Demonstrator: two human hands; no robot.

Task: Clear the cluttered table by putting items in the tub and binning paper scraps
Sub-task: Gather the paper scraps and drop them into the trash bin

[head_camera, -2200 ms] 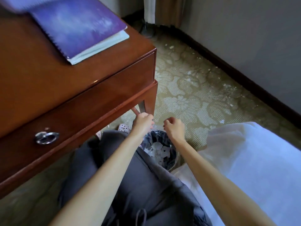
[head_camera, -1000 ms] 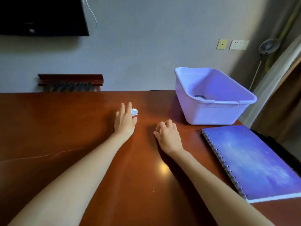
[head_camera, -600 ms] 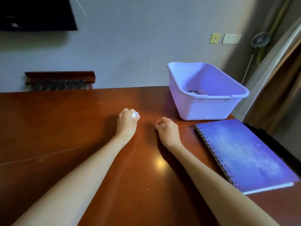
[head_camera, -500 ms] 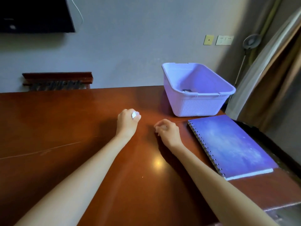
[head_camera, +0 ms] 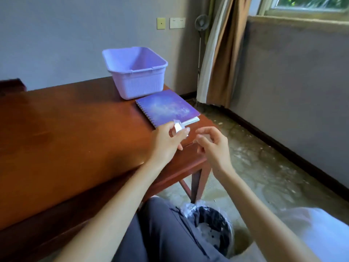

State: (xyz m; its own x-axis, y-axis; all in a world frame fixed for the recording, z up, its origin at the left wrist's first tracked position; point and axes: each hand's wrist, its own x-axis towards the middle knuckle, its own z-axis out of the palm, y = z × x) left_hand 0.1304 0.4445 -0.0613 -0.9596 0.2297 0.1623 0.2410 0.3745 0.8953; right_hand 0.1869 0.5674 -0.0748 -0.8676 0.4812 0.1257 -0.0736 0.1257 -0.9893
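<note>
My left hand (head_camera: 166, 140) pinches a small white paper scrap (head_camera: 178, 127) above the table's right front corner. My right hand (head_camera: 213, 144) hovers beside it, past the table edge, fingers loosely curled and holding nothing. A lilac plastic tub (head_camera: 135, 71) stands at the far right of the wooden table (head_camera: 66, 133). A purple spiral notebook (head_camera: 167, 107) lies in front of the tub. On the floor by my knee stands a black bin (head_camera: 211, 229) with a clear liner, white scraps inside.
A table leg (head_camera: 196, 184) stands just behind the bin. White bedding (head_camera: 306, 235) is at the lower right. A curtain (head_camera: 221, 53) and a standing fan (head_camera: 201, 23) fill the far corner by the wall under the window.
My left hand picked the scrap off the table and carried it to the right front corner. My right hand lifted off the table. The view turned right and down, showing the bin.
</note>
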